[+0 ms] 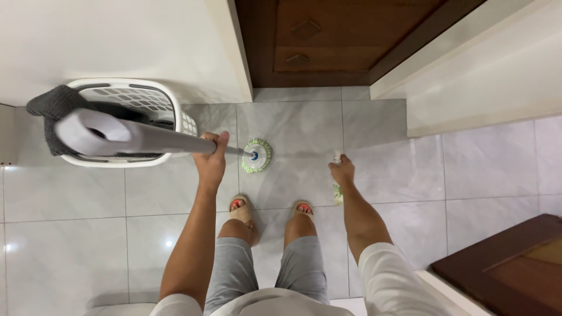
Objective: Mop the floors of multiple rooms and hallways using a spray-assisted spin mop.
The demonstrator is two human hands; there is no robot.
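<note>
Grey mop handle (158, 139) is clamped in the left hand (212, 161); the right hand (342, 171) grips a spray bottle (338, 190).

My smooth grey metal mop pole (152, 139), fluffy green-white microfibre mop head (257, 155); glossy grey floor tiles (70, 234); white perforated plastic basket (146, 99); dark varnished wooden door (333, 35).
</note>
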